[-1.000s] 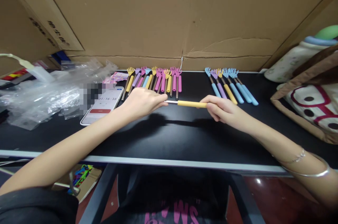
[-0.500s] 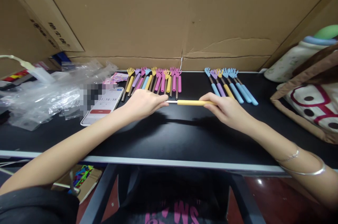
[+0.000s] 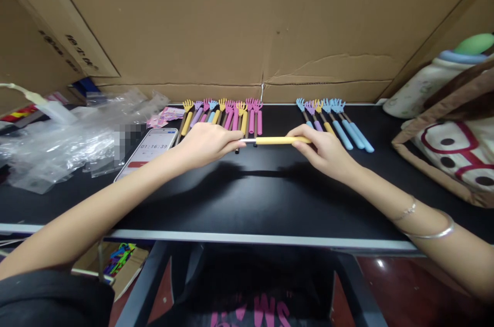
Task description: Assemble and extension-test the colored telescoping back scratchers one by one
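Note:
A back scratcher with a yellow handle [image 3: 275,140] is held level above the black table, between my two hands. My left hand [image 3: 211,142] is closed around its metal rod end, and the fingers hide whatever lies beyond. At the other end my right hand [image 3: 326,149] pinches the yellow handle between thumb and fingers. Behind my left hand lies a row of pink, yellow, purple and blue back scratchers [image 3: 251,120] with claw-shaped heads. Beyond my right hand, several more back scratchers [image 3: 342,134], mostly with blue handles, lie side by side.
A phone [image 3: 148,148] showing a timer lies left, beside a heap of clear plastic bags [image 3: 65,137] and pink printed cards [image 3: 165,116]. A bottle [image 3: 420,83] and a brown-strapped bag [image 3: 459,162] stand right. Cardboard [image 3: 270,18] walls the back. Below is a box [image 3: 133,270] of colourful pieces.
Both hands have shifted slightly up and left in the view with the back scratcher, partly because the view itself moved. The grip on both ends looks the same.

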Action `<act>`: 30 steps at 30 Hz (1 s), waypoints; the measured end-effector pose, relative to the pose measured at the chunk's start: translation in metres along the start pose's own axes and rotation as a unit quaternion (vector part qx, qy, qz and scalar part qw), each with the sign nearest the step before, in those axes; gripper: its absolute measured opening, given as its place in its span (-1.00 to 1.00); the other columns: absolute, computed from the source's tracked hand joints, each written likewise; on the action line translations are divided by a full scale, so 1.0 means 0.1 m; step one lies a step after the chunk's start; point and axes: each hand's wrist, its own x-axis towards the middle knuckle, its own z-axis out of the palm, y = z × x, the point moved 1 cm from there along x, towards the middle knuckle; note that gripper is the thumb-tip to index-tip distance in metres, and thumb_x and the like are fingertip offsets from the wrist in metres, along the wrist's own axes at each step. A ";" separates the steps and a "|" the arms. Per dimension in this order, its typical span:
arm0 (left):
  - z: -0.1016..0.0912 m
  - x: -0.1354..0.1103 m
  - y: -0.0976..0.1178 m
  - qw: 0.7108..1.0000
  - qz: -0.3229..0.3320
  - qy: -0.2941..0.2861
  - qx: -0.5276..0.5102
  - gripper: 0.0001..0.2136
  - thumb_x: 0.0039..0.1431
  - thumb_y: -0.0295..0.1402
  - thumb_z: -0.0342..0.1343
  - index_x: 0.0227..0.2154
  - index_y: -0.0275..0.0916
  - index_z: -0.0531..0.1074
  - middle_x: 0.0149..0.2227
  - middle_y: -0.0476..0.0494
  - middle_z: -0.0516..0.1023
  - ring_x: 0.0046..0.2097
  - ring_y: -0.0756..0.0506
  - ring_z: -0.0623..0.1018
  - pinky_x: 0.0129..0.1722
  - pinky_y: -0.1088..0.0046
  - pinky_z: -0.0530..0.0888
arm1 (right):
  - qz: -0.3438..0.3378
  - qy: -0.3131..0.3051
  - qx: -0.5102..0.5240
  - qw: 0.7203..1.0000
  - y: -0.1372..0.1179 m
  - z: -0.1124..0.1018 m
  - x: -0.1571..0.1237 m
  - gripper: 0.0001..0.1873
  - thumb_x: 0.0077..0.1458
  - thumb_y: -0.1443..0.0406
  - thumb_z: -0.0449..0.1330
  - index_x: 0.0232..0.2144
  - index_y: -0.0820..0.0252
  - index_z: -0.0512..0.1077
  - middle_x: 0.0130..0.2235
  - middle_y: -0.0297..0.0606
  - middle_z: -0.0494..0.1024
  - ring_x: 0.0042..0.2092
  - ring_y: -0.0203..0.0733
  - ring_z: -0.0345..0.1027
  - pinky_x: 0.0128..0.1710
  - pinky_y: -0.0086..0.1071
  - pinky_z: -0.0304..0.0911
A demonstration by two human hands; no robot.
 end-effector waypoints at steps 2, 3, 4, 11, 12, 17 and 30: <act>-0.07 0.03 -0.01 1.000 -0.011 -0.008 0.007 -0.53 0.42 -0.04 -0.20 -0.29 -0.18 0.54 -0.51 -0.12 0.56 -0.52 -0.11 0.44 -0.50 0.45 0.00 | 0.004 0.007 0.028 1.000 0.02 0.01 0.02 -0.68 0.31 0.07 -0.01 -0.19 0.15 0.40 -0.36 -0.26 0.51 -0.43 -0.24 0.30 -0.40 -0.38 0.15; -0.10 0.05 -0.01 1.000 -0.016 -0.012 0.011 -0.53 0.42 -0.03 -0.19 -0.29 -0.18 0.55 -0.51 -0.12 0.56 -0.52 -0.11 0.43 -0.50 0.45 0.01 | 0.009 0.010 0.038 0.999 0.02 0.00 0.03 -0.68 0.30 0.06 0.00 -0.20 0.14 0.40 -0.37 -0.26 0.50 -0.43 -0.24 0.29 -0.40 -0.37 0.15; -0.13 0.06 -0.01 1.000 -0.021 -0.016 0.014 -0.53 0.41 -0.03 -0.18 -0.29 -0.18 0.55 -0.51 -0.12 0.55 -0.53 -0.11 0.43 -0.49 0.44 0.00 | 0.016 0.015 0.048 0.999 0.02 -0.01 0.04 -0.68 0.30 0.06 0.01 -0.20 0.14 0.40 -0.38 -0.27 0.48 -0.43 -0.24 0.26 -0.41 -0.37 0.14; -0.18 0.15 0.01 0.998 -0.045 0.032 -0.037 -0.56 0.41 -0.04 -0.15 -0.27 -0.15 0.58 -0.53 -0.07 0.51 -0.46 -0.12 0.46 -0.46 0.46 0.04 | 0.062 0.044 0.162 0.984 0.01 -0.15 0.11 -0.67 0.26 0.02 0.08 -0.23 0.15 0.39 -0.48 -0.37 0.30 -0.50 -0.30 0.15 -0.49 -0.37 0.08; -0.16 0.15 0.01 0.997 -0.045 0.037 -0.044 -0.55 0.41 -0.04 -0.16 -0.27 -0.15 0.58 -0.53 -0.07 0.51 -0.46 -0.12 0.46 -0.46 0.46 0.04 | 0.065 0.042 0.170 0.982 0.02 -0.16 0.11 -0.68 0.26 0.02 0.09 -0.23 0.15 0.39 -0.49 -0.38 0.29 -0.50 -0.31 0.14 -0.49 -0.38 0.08; -0.08 0.18 0.00 0.996 -0.033 0.051 -0.063 -0.59 0.39 -0.06 -0.12 -0.27 -0.16 0.59 -0.57 -0.05 0.47 -0.48 -0.09 0.44 -0.46 0.45 0.04 | 0.077 0.026 0.187 0.979 0.03 -0.17 0.13 -0.73 0.25 0.07 0.12 -0.24 0.16 0.39 -0.50 -0.38 0.29 -0.50 -0.32 0.17 -0.51 -0.39 0.10; 0.05 0.18 -0.08 0.991 -0.046 0.060 -0.113 -0.58 0.39 -0.05 -0.16 -0.26 -0.14 0.56 -0.52 -0.04 0.53 -0.42 -0.10 0.52 -0.47 0.47 0.10 | 0.128 -0.009 0.261 0.957 -0.06 -0.26 0.36 -0.90 0.21 0.28 0.17 -0.29 0.22 0.42 -0.58 -0.46 0.24 -0.57 -0.42 0.10 -0.59 -0.47 0.02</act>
